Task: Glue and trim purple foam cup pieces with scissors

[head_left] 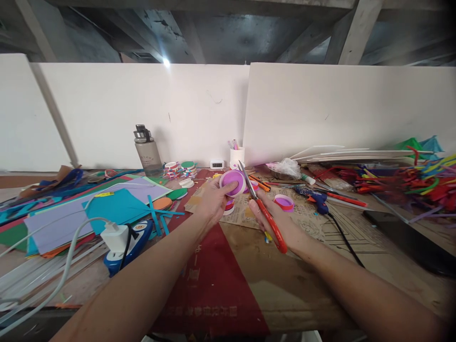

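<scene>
My left hand (213, 199) grips a round purple piece with a white rim (232, 184), its thumb lying on the purple face. In my right hand (276, 216) is a pair of red-handled scissors (268, 219). Their metal blades point up and away, close by the right edge of the round piece. Whether the blades touch it I cannot tell. Just beyond the right hand a pink and purple ring (284, 203) lies on a printed brown sheet (306, 218). Another pink and white round piece (229, 207) shows partly below the left hand.
Coloured sheets (114, 211) and a blue power strip (130, 247) lie at left. A bottle (147, 149) and stacked coloured discs (188, 169) stand at the back. A glue gun (318, 200), a black tablet-like slab (409, 242) and bundled coloured strips (420, 183) occupy the right.
</scene>
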Motion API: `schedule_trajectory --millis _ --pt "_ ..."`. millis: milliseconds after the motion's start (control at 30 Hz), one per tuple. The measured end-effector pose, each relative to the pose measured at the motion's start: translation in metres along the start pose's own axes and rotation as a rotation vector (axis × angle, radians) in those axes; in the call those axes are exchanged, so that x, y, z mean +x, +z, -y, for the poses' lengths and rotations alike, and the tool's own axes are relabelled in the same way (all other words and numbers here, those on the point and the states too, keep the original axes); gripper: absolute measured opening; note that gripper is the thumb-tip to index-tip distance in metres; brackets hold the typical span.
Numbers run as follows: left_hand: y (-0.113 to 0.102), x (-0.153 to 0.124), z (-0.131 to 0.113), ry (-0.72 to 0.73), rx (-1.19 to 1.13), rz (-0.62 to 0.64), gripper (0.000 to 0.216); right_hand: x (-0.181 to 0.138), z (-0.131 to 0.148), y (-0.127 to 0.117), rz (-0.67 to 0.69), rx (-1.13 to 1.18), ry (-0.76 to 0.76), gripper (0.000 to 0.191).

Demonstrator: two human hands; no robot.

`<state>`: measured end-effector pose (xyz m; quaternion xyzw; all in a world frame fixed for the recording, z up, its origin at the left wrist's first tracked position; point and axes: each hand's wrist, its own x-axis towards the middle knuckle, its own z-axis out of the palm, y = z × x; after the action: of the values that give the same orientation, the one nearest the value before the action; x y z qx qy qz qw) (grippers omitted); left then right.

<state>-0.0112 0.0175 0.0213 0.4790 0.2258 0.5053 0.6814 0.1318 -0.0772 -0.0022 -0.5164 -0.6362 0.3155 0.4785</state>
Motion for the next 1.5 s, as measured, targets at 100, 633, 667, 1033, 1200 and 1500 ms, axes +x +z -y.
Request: schedule_trajectory --millis 100,633,667,1033,1200,1500 --pt "0.002 -0.001 0.003 0.027 -0.019 -0.015 0.043 -0.001 0.004 -0.001 -0.012 -0.009 0.008 0.039" --pt "0.005 -0.003 0.01 0.054 -0.063 -0.035 0.04 0.002 -0.012 -0.001 -0.078 -0.035 -0.003 0.039" --pt "0.005 -0.004 0.011 0.054 -0.059 -0.036 0.039 0.002 -0.013 -0.001 -0.08 -0.025 0.002 0.039" --pt "0.006 -0.004 0.01 0.07 -0.069 -0.018 0.037 0.001 -0.011 -0.001 -0.046 -0.001 0.004 0.027" --pt "0.004 -0.003 0.008 0.054 -0.054 -0.009 0.039 0.0 -0.003 -0.004 -0.032 -0.038 0.013 0.028" --pt "0.002 -0.001 0.004 0.039 -0.034 0.007 0.04 -0.001 -0.002 -0.004 -0.038 -0.039 0.006 0.034"
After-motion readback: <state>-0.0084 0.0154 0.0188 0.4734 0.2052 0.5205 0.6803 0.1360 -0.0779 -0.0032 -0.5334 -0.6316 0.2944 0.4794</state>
